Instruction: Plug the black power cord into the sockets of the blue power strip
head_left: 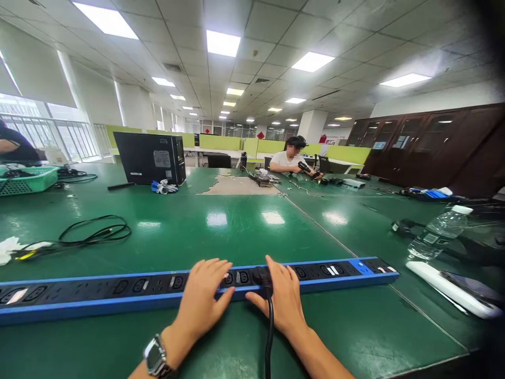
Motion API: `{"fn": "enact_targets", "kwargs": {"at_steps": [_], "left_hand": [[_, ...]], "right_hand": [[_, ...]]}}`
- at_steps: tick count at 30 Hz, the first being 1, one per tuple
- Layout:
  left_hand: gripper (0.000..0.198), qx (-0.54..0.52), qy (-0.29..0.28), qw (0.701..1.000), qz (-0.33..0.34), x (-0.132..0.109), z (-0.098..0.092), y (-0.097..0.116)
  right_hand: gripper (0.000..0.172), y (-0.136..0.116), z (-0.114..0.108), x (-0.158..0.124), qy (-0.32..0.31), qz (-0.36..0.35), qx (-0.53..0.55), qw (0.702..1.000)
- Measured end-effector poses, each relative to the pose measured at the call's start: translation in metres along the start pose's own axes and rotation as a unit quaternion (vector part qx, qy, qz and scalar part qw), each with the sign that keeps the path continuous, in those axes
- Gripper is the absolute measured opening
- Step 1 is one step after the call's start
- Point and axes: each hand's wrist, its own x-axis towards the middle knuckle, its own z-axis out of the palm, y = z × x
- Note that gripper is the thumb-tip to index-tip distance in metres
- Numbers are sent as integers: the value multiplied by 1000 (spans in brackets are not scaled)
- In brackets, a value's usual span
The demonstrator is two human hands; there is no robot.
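Centrally, a long blue-edged power strip point(98, 290) lies across the near part of the green table point(177, 246), running from the left edge towards the right. The left hand point(205, 297) is over its sockets, fingers extended and thumb spread. The right hand point(286, 297) is likewise spread — thumb and fingers to either side of a black plug point(262, 278) at the strip; whether they press on it cannot be told. The plug's cord point(269, 337) runs nearward. Far left — a computer tower point(148, 158); right, a water bottle point(437, 231).
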Motion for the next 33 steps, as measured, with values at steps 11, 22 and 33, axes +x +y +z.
{"fn": "enact_targets", "kwargs": {"at_steps": [11,22,33], "left_hand": [[26,-59,7,998,37,68,32,60],[34,-45,64,989,-129,-13,-36,-52],[35,27,97,989,-111,-31,-14,-67]], "right_hand": [[65,4,1,-6,-80,47,-67,993],[79,-1,3,-6,-59,73,-60,994],[85,9,9,-9,-74,60,-65,993]]}}
